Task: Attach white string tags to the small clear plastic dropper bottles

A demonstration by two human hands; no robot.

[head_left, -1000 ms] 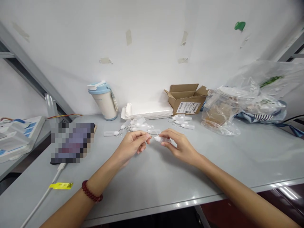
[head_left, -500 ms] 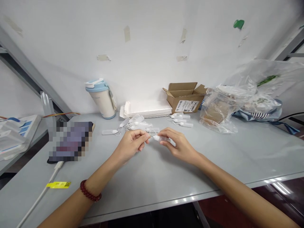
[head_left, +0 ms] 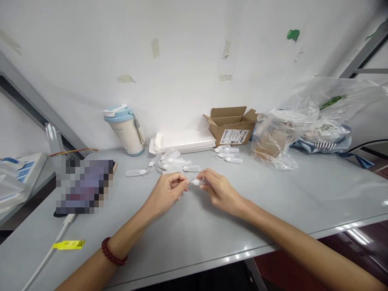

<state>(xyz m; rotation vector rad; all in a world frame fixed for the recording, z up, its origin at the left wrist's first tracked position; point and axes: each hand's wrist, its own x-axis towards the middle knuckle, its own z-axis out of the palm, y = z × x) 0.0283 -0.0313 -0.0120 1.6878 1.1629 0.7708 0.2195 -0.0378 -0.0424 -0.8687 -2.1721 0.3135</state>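
Between my two hands, above the grey table, is a small clear plastic dropper bottle (head_left: pixel 196 182) with a white top, lying nearly level with its nozzle to the left. My right hand (head_left: pixel 222 192) is closed round its body and covers most of it. At the nozzle end, the fingertips of my left hand (head_left: pixel 169 190) pinch the small tethered cap, which they largely hide. A thin strap loops up between cap and bottle. Just beyond my left hand lies a loose pile of similar dropper bottles (head_left: pixel 172 161); a smaller group (head_left: pixel 228 154) lies farther right.
Behind the bottles are a stack of white boxes or envelopes (head_left: pixel 184 143) and an open cardboard box (head_left: pixel 232 128). A blue-lidded tumbler (head_left: pixel 126 131) stands left of them. A phone (head_left: pixel 86 186) with a cable is at left, plastic bags (head_left: pixel 274 137) at right.
The camera view has shifted slightly. The bottle's nozzle and my left fingertips are closer together, and my right hand covers more of the bottle's body. Both hands keep their hold.
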